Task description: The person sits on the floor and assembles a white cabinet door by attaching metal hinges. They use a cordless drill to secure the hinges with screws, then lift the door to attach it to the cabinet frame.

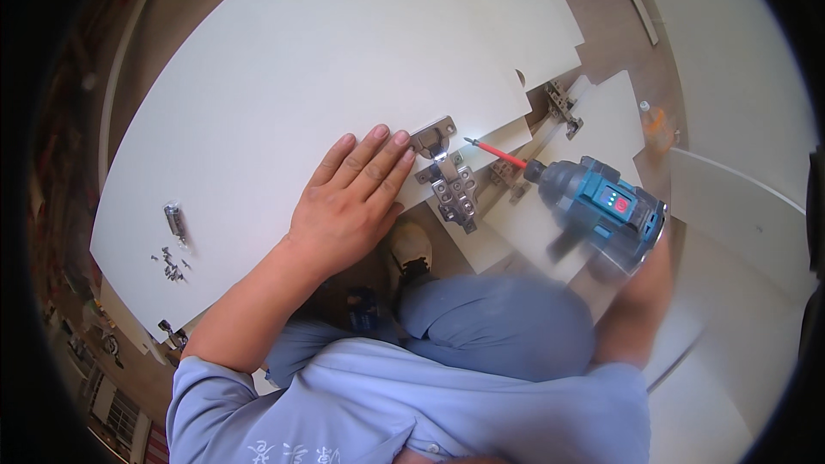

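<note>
My left hand (pixel 351 202) lies flat on a large white panel (pixel 344 51), fingers stretched out and close together. Its fingertips rest at a metal cabinet hinge (pixel 440 159), whose cup plate sits on the panel near its edge while the arm juts past the edge. My right hand (pixel 655 256), mostly hidden behind the tool, grips a blue and black cordless driver (pixel 593 206). From the driver, a red-shafted screwdriver bit (pixel 498 153) points left, its tip just right of the hinge's cup plate and apart from it.
Loose screws (pixel 172 266) and a small dark cylindrical piece (pixel 175 222) lie on the panel's left part. Another hinge (pixel 565 110) is on a lower white board at the right. An orange bottle (pixel 657 127) stands farther right. A hinge (pixel 172 335) shows at the panel's near-left edge.
</note>
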`<state>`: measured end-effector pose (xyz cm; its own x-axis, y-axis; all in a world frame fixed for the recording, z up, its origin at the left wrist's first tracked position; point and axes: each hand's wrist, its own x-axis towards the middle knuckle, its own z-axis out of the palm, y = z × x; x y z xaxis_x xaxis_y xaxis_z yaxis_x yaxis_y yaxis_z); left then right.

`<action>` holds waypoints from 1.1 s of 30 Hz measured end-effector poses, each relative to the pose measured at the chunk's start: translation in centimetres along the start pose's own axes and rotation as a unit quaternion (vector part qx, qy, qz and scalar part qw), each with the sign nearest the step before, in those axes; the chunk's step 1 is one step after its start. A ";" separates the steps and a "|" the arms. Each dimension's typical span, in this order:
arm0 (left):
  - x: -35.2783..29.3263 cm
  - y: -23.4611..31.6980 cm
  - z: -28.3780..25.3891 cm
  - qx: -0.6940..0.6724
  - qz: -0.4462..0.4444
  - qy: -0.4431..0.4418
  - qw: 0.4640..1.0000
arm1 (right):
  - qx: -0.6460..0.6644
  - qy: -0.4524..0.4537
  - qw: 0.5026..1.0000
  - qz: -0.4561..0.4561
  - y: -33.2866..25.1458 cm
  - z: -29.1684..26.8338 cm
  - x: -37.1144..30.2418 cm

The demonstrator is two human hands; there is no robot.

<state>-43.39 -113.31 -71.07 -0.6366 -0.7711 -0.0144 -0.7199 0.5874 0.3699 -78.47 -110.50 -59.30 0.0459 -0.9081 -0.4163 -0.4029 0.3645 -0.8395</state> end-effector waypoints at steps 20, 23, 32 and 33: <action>0.0 -0.4 0.0 -0.018 0.006 0.020 1.000 | -0.110 -0.018 0.992 -0.061 -2.4 1.8 2.4; 0.0 -0.4 0.0 -0.016 0.007 0.021 1.000 | -0.149 -0.015 0.986 -0.073 -2.4 1.7 2.3; -0.2 -0.5 0.0 -0.014 0.013 0.031 0.999 | -0.197 -0.008 0.974 -0.107 -4.5 3.4 2.2; -0.3 -0.5 0.0 -0.018 0.013 0.032 0.999 | -0.244 -0.032 0.961 -0.124 -5.5 3.4 2.5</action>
<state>-42.83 -113.39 -71.31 -0.6356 -0.7702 0.0542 -0.6917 0.5992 0.4032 -73.00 -114.11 -56.93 0.2455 -0.9344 -0.2580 -0.7520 -0.0156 -0.6590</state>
